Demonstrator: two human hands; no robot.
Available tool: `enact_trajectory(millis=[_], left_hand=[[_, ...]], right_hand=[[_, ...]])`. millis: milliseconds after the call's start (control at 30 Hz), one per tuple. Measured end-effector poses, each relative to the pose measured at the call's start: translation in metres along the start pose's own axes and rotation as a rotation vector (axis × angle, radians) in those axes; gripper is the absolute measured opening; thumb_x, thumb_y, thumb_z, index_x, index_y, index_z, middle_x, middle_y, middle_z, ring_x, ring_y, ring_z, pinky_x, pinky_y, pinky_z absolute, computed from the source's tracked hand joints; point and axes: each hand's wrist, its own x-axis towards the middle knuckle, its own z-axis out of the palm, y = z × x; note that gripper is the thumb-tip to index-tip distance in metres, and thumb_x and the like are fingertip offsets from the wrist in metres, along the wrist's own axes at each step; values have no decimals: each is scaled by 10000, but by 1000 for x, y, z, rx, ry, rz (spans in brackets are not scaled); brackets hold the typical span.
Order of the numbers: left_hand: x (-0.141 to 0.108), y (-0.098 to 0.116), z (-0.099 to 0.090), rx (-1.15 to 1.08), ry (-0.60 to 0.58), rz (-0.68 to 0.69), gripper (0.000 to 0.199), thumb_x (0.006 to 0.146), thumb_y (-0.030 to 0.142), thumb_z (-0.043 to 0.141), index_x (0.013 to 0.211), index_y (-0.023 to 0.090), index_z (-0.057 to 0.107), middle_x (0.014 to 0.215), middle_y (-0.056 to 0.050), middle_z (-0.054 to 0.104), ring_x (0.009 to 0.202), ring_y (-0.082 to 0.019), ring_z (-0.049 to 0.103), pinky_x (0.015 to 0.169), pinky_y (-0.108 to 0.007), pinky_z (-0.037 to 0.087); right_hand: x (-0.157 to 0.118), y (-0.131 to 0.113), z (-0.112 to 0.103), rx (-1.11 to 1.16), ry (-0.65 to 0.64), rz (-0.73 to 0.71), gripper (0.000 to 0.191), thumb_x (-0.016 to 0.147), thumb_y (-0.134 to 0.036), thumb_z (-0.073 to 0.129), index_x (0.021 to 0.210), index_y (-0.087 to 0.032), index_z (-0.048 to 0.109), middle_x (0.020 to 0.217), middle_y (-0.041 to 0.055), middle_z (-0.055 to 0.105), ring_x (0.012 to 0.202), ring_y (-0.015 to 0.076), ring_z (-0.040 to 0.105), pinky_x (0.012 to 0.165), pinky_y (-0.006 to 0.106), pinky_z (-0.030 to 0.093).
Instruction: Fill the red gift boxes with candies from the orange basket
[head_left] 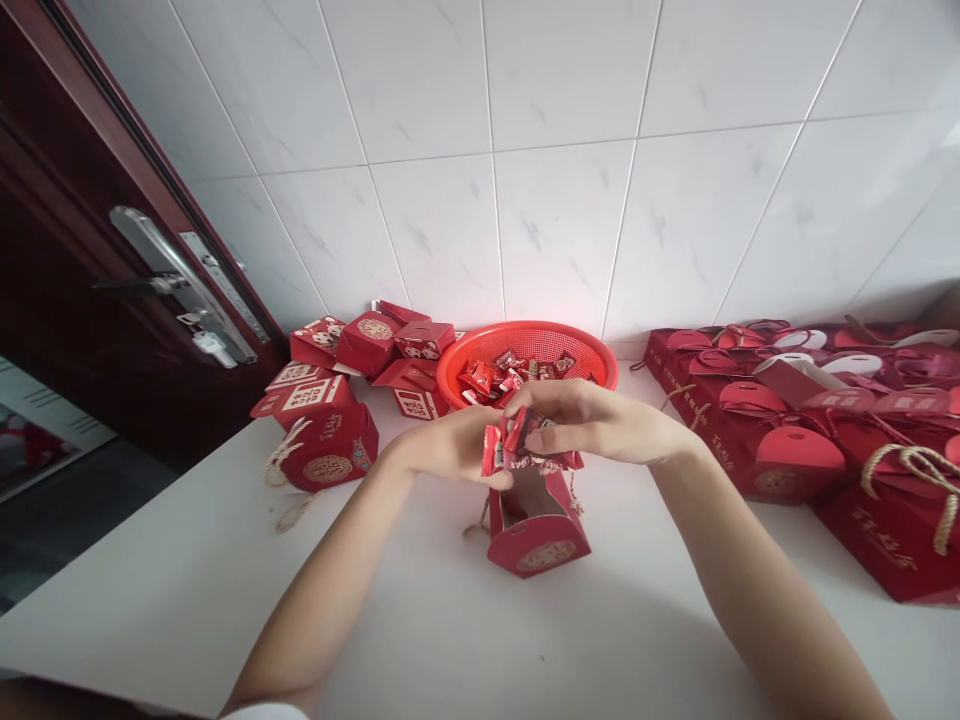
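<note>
Red-wrapped candies (544, 445) are gathered between my two hands, just above an open red gift box (541, 540). My right hand (600, 425) is closed over the candies from the right, its fingers curled on the wrappers. From the left, my left hand (457, 440) is cupped against the same candies, its fingers partly hidden behind them. The box's top flaps stand apart, showing its grey inside, and a rope cord lies at its side. Behind my hands, a red plastic basket (525, 330) holds several more wrapped candies.
Several red boxes (367, 340) are piled at the back left, with one corded box (334, 450) in front. Rows of closed red boxes (765, 430) fill the right of the white table (450, 640). A tiled wall (555, 220) bounds the back; a dark door (90, 220) stands left.
</note>
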Motion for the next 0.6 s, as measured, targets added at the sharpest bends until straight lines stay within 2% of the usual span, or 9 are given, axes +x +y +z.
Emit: enact_trajectory(millis=[67,100,200,300,367,433,500,600], left_hand=[[3,-7,-3,-127,-96,36,177,695,226,720,850,170,655,756,16,663,694,-159,622,633,-241,488],[4,-11,-5,-152,-133,61,259,684,212,731,931,167,668,855,-7,699,792,-183,656,714,-261,518],[8,-18,-8,-103,-86,34,534,629,182,781,1151,183,670,1215,-71,695,1156,-265,627,1006,-348,476],[10,-19,-7,-72,-64,-9,685,627,190,798,1291,205,631,1412,-85,601,1342,-298,514,1107,-380,406],[13,-16,-3,-79,-66,11,650,674,194,768,1309,222,634,1425,-67,598,1343,-287,520,1092,-359,423],[16,-13,5,-104,-35,30,496,764,221,700,1259,231,676,1351,-44,658,1262,-264,590,1023,-325,468],[20,-8,14,-132,41,22,322,853,267,615,1147,220,736,1194,-32,738,1125,-246,663,922,-297,504],[25,-1,29,-76,201,-29,255,886,323,572,974,209,782,959,-25,778,917,-239,699,785,-286,507]], right_hand=[[2,7,-2,-34,-45,24,165,862,-236,610,1012,-170,632,885,11,655,781,139,598,725,275,484],[2,9,-4,-77,-56,42,175,863,-236,604,1022,-169,633,890,13,658,790,145,605,727,278,485],[-2,12,-12,-309,-39,141,154,871,-230,578,1000,-176,643,875,11,648,759,147,597,669,266,463],[-8,8,-15,-530,18,263,102,875,-224,551,941,-197,624,781,-8,604,663,134,542,573,253,397],[-12,4,-14,-636,59,333,52,868,-208,541,881,-209,591,717,-17,568,608,129,500,539,255,356],[-15,-1,-11,-733,106,393,58,860,-189,531,809,-216,535,667,-23,532,562,122,454,524,263,324],[-18,-4,-9,-800,144,435,111,857,-180,519,766,-224,474,633,-28,495,532,117,409,513,270,300],[-20,-7,-8,-839,157,475,121,853,-183,518,765,-229,449,639,-23,479,533,123,393,501,277,290]])
